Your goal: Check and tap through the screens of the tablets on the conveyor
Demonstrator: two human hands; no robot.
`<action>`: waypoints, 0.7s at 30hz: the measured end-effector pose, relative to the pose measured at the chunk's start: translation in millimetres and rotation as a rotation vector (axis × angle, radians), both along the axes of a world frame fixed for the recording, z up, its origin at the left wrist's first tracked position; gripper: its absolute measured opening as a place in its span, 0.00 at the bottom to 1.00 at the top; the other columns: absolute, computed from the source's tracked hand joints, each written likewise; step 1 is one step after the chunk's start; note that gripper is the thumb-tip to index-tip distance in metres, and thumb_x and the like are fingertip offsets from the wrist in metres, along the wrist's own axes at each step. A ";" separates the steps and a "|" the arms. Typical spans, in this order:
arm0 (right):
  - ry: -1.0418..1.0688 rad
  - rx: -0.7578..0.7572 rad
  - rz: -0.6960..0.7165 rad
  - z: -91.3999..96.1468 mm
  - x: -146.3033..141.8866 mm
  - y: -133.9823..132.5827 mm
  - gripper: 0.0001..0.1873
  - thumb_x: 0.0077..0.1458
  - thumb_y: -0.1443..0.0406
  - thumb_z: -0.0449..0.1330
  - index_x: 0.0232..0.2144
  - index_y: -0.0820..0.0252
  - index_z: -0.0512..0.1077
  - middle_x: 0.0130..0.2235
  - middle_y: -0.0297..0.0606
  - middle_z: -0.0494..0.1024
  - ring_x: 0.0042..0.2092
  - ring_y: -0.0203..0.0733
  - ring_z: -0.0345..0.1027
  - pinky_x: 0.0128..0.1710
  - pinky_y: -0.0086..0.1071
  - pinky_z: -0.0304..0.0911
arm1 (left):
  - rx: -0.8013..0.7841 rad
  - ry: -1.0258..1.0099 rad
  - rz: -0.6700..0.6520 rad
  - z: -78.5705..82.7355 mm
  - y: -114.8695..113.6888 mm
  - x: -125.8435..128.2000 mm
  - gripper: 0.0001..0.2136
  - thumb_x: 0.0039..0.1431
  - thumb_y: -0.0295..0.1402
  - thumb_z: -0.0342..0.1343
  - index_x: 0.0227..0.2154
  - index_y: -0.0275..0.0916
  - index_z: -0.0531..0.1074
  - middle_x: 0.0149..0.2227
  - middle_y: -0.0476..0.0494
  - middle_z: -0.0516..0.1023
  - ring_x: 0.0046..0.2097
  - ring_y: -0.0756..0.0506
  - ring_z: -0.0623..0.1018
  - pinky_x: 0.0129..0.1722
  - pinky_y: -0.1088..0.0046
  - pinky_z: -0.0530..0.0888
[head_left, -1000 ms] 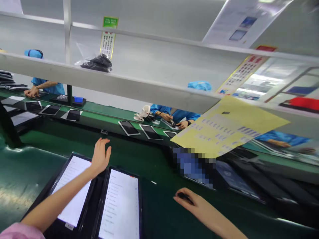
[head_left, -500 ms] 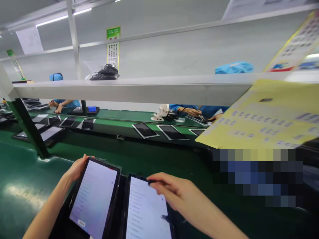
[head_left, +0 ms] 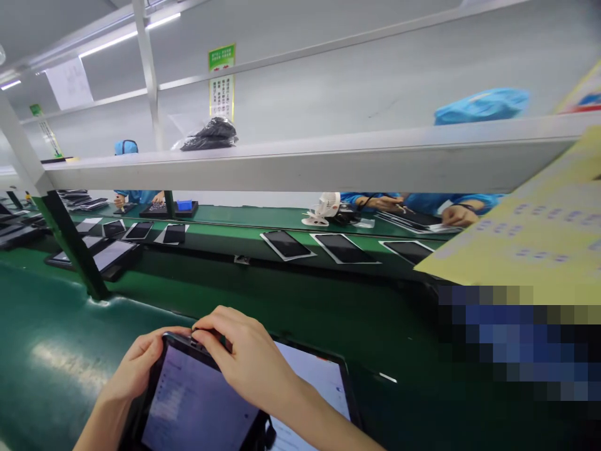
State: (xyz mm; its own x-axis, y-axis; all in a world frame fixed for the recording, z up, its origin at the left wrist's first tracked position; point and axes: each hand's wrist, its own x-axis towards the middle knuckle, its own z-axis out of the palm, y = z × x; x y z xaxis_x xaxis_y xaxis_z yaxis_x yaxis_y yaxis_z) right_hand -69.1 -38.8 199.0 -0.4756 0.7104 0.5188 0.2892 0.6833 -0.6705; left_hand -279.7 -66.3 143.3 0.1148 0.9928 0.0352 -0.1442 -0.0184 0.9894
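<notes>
Across the lower part of the frame, a green workbench (head_left: 42,369) is spread out, and above it the view is crossed by a long white shelf (head_left: 305,166). At the right edge, much of the background is covered by a yellow printed sheet (head_left: 530,232), whose marks are too blurred to be read. At the bottom centre, a black-framed tablet (head_left: 197,401) is held at a tilt, its lit screen showing a faint list. Just to its right, a second tablet (head_left: 331,373) with a brighter screen is partly hidden by the right hand (head_left: 251,354) and its forearm. By the left hand (head_left: 141,360), the upper left corner of the tilted tablet is grasped, the fingers being laid along its top edge. Beyond, at the centre right, dark-screened tablets (head_left: 345,248) are laid on white sheets, and farther back a flat dark device (head_left: 416,216) is handled by a blue-sleeved co-worker. On the shelf, a black plastic-wrapped bundle (head_left: 211,134) is set; below, a white fan (head_left: 326,207) is seen. At the tilted tablet's top edge, a small dark object (head_left: 195,331) is pinched between the right thumb and forefinger; its exact kind cannot be told.
</notes>
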 end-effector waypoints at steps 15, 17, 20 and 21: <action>-0.356 0.071 -0.082 9.0 -10.0 18.5 0.07 0.64 0.67 0.60 0.35 0.59 0.78 0.37 0.35 0.76 0.41 0.45 0.68 0.36 0.34 0.64 | -0.038 0.058 0.197 -3.9 25.2 -0.9 0.27 0.40 0.56 0.67 0.36 0.38 0.80 0.34 0.42 0.81 0.38 0.41 0.79 0.38 0.72 0.74; -0.323 0.070 -0.126 0.8 -0.1 26.9 0.07 0.63 0.66 0.61 0.43 0.60 0.76 0.44 0.38 0.75 0.45 0.47 0.68 0.43 0.37 0.66 | -0.091 0.096 0.198 -13.2 48.0 -3.8 0.31 0.39 0.57 0.66 0.39 0.36 0.78 0.34 0.41 0.81 0.38 0.39 0.79 0.37 0.69 0.74; -0.223 0.058 -0.241 -29.9 40.5 13.5 0.19 0.64 0.68 0.59 0.56 0.65 0.66 0.53 0.43 0.70 0.52 0.46 0.64 0.54 0.41 0.62 | -0.174 0.196 0.214 -38.3 89.8 -7.2 0.31 0.46 0.57 0.62 0.44 0.34 0.74 0.31 0.41 0.80 0.33 0.41 0.79 0.33 0.65 0.75; -0.195 0.050 -0.278 -45.1 57.6 -0.2 0.18 0.65 0.71 0.56 0.57 0.66 0.65 0.53 0.44 0.70 0.53 0.45 0.64 0.54 0.40 0.62 | -0.189 0.237 0.237 -47.9 102.9 -8.2 0.29 0.50 0.55 0.60 0.43 0.33 0.74 0.31 0.41 0.79 0.31 0.42 0.79 0.33 0.64 0.75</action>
